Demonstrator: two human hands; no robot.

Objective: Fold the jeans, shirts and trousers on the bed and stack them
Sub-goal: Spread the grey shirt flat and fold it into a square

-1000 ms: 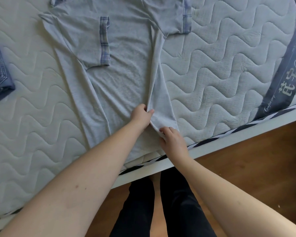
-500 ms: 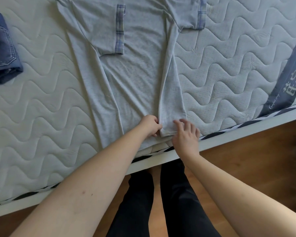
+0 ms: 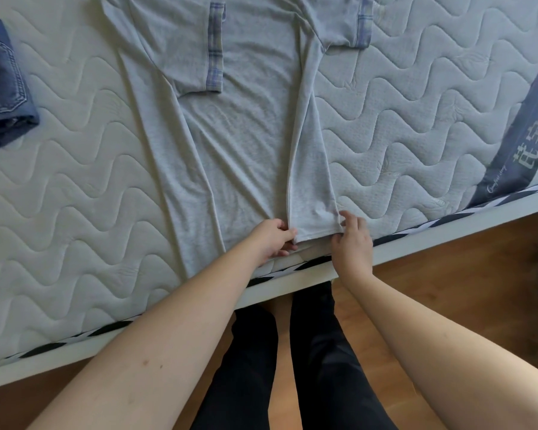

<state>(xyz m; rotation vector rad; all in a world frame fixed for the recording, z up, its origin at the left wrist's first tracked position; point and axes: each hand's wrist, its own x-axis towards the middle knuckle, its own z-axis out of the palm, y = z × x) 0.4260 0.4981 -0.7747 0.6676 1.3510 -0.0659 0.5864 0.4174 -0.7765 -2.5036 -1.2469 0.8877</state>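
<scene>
Fingers of the left hand [image 3: 272, 240] curl to pinch the shirt [image 3: 252, 125] hem at the near bed [image 3: 75, 212] edge; just right, the right hand [image 3: 351, 240] pinches the folded flap's corner. Farther left, well apart, lie folded jeans [image 3: 3, 85].

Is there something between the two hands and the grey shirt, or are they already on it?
Nothing visible stands between. The left hand pinches the bottom hem of the shirt at the inner edge of the folded-over side panel, and the right hand touches the panel's outer corner. The folded jeans lie far off, apart.
</scene>
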